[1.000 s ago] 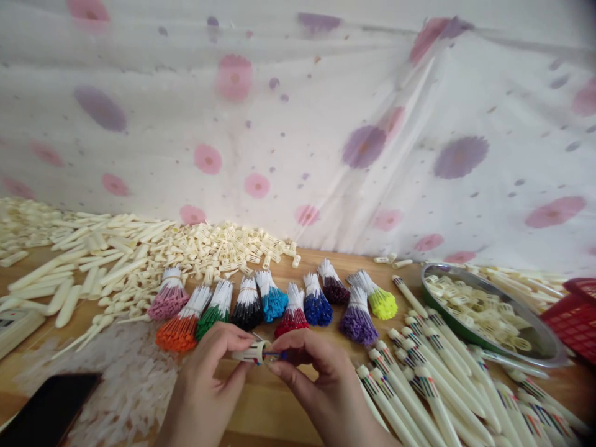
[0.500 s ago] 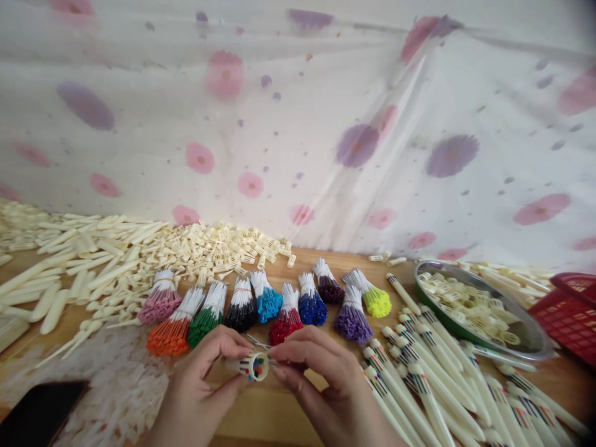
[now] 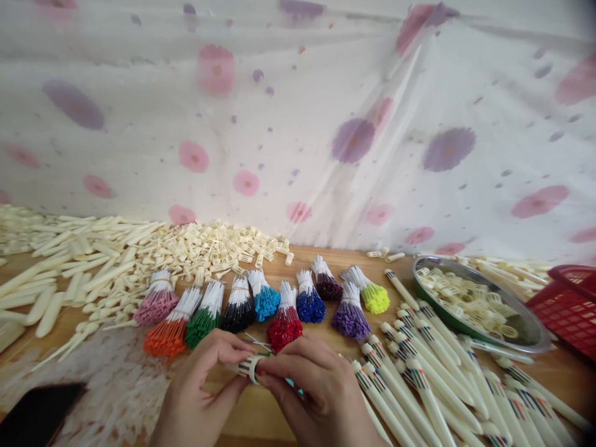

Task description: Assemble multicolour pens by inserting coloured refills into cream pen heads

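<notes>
Left hand (image 3: 200, 388) pinched a cream pen barrel (image 3: 246, 367) at low centre, just over the bench (image 3: 344, 257). Right hand (image 3: 319, 391) was pinched too, fingertips on the barrel's open end; anything between them too small to tell. Coloured refill bundles (image 3: 284, 323) fanned just behind. Assembled pens (image 3: 419, 372) piled at right.

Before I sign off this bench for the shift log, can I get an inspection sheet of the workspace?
Surface: wooden table, largely covered.
Job's things: pen barrel held between both hands; colour-tipped refill bundles in a row behind it; assembled pens at right.
Clutter: cream parts heap at left; metal dish of cream pieces; red basket; dark phone near left.
Grippers: left hand and right hand both pinch the pen barrel.
Cables: nothing seen.
Surroundings: flowered cloth hangs behind the table.
</notes>
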Available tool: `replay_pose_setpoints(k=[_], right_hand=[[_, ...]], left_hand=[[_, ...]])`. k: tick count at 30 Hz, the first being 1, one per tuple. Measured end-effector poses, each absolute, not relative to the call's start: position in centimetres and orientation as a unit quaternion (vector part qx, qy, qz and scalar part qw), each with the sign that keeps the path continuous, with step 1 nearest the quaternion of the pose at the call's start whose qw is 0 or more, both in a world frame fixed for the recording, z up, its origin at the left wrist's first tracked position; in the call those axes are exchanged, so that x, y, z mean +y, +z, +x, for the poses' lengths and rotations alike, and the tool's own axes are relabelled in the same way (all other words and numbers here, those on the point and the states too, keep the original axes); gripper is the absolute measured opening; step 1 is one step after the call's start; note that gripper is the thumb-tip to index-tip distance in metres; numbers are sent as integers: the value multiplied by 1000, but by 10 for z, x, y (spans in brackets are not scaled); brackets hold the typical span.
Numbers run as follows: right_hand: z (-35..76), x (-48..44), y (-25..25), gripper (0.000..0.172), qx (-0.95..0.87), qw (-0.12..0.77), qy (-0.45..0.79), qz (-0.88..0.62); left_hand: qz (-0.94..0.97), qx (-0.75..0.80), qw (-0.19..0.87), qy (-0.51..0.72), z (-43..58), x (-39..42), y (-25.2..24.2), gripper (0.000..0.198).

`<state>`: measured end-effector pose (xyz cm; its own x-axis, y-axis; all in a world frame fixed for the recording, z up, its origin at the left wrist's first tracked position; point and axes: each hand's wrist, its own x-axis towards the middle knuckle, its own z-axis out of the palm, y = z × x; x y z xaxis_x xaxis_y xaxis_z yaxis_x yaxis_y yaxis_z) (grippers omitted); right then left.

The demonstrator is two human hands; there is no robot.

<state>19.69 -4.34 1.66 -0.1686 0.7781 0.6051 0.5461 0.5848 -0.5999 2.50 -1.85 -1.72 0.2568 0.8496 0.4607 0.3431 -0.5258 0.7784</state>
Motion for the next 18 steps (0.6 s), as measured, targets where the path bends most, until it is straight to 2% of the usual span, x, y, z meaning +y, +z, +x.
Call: replay_pose_setpoints(k=[7, 18], right_hand=[[193, -44, 13, 14, -739, 465, 166, -458], [193, -43, 8, 21, -756, 445, 182, -444]], left_hand=[[755, 399, 224, 469, 25, -19, -20, 22], [739, 432, 232, 462, 25, -22, -22, 21]])
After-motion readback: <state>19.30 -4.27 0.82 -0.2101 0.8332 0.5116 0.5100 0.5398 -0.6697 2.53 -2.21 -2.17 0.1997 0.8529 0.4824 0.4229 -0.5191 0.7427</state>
